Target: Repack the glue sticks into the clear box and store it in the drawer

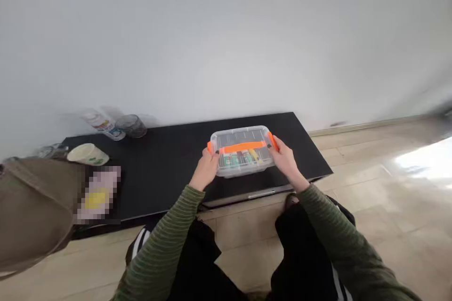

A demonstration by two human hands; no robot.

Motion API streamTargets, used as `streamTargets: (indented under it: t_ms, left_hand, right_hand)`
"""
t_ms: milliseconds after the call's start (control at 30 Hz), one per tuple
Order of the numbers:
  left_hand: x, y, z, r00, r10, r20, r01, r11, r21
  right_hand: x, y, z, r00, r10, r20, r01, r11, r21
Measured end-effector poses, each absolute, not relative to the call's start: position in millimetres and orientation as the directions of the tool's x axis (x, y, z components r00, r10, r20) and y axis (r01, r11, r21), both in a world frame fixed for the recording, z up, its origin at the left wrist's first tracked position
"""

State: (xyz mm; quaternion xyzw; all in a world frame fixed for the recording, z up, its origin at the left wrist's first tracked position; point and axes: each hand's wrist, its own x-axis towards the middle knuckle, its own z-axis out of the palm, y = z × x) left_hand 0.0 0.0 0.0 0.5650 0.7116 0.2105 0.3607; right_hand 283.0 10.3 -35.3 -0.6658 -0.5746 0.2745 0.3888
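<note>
A clear plastic box [242,137] with an orange handle and orange side latches sits on a low black table [169,164]. Small colourful items show through its front wall. My left hand [205,168] grips the box's left end at the orange latch. My right hand [285,158] grips the right end at the other latch. Both arms wear green striped sleeves.
At the table's left end stand a cream paper cup [87,154], a white bottle [103,125] lying tilted, a dark glass jar [132,125] and a blurred-out flat item [98,194]. A brown bag [31,209] sits at far left. A white wall rises behind; beige tile floor lies around my knees.
</note>
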Motion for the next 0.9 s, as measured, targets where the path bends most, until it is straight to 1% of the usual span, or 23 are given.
streamTargets:
  t_ms: [200, 300, 400, 467, 533, 600, 633, 667, 700, 733, 767, 800, 833, 900]
  left_hand:
    - [4.4, 1.0, 1.5, -0.115, 0.956, -0.271, 0.656, 0.278, 0.702]
    - [8.5, -2.1, 5.3, -0.120, 0.965, -0.233, 0.667, 0.252, 0.701]
    - [9.5, -2.1, 2.0, -0.123, 0.976, -0.179, 0.652, 0.216, 0.727]
    - [7.6, 1.1, -5.3, -0.156, 0.977, -0.143, 0.582, 0.208, 0.786]
    - [4.7, 5.7, -14.0, -0.200, 0.970, -0.139, 0.455, 0.218, 0.863]
    - [2.3, 9.7, -20.1, -0.215, 0.956, -0.199, 0.301, 0.258, 0.918]
    - [1.5, 10.9, -21.3, -0.207, 0.949, -0.236, 0.230, 0.282, 0.932]
    - [1.1, 11.4, -21.2, -0.194, 0.943, -0.271, 0.169, 0.304, 0.937]
    - [1.0, 11.2, -20.0, -0.179, 0.937, -0.300, 0.121, 0.324, 0.938]
    - [1.1, 10.4, -17.9, -0.165, 0.931, -0.324, 0.084, 0.341, 0.936]
    - [1.3, 9.1, -15.4, -0.151, 0.926, -0.347, 0.052, 0.358, 0.932]
    - [1.6, 7.5, -12.9, -0.136, 0.920, -0.368, 0.025, 0.375, 0.927]
    - [1.9, 5.9, -10.7, -0.122, 0.914, -0.386, 0.003, 0.389, 0.921]
    - [2.1, 2.8, -8.7, -0.093, 0.909, -0.406, -0.025, 0.405, 0.914]
  right_hand:
    - [283.6, 8.9, -39.1, 0.222, 0.968, 0.115, 0.506, -0.014, -0.863]
    - [282.9, 10.3, -39.7, 0.217, 0.967, 0.132, 0.492, 0.009, -0.871]
    - [282.1, 12.6, -37.1, 0.203, 0.973, 0.113, 0.461, 0.007, -0.887]
    - [282.1, 9.0, -36.0, 0.233, 0.965, 0.119, 0.423, 0.010, -0.906]
    - [281.8, -4.5, -40.0, 0.308, 0.929, 0.204, 0.387, 0.073, -0.919]
    - [279.5, -29.9, -54.1, 0.427, 0.848, 0.314, 0.359, 0.160, -0.920]
    - [277.1, -45.8, -65.9, 0.492, 0.802, 0.339, 0.335, 0.185, -0.924]
    - [273.7, -62.3, -81.0, 0.542, 0.786, 0.298, 0.285, 0.162, -0.945]
    - [269.4, -78.2, -98.6, 0.552, 0.812, 0.190, 0.195, 0.096, -0.976]
    - [264.4, -92.1, -118.0, 0.523, 0.852, 0.018, 0.068, -0.020, -0.997]
    - [259.0, -103.2, -137.9, 0.467, 0.861, -0.203, -0.073, -0.191, -0.979]
    - [253.8, -110.9, -157.2, 0.424, 0.791, -0.440, -0.209, -0.388, -0.898]
    - [248.9, -115.2, -174.9, 0.362, 0.682, -0.636, -0.318, -0.551, -0.772]
    - [241.5, -115.3, -202.7, 0.313, 0.579, -0.753, -0.383, -0.648, -0.658]
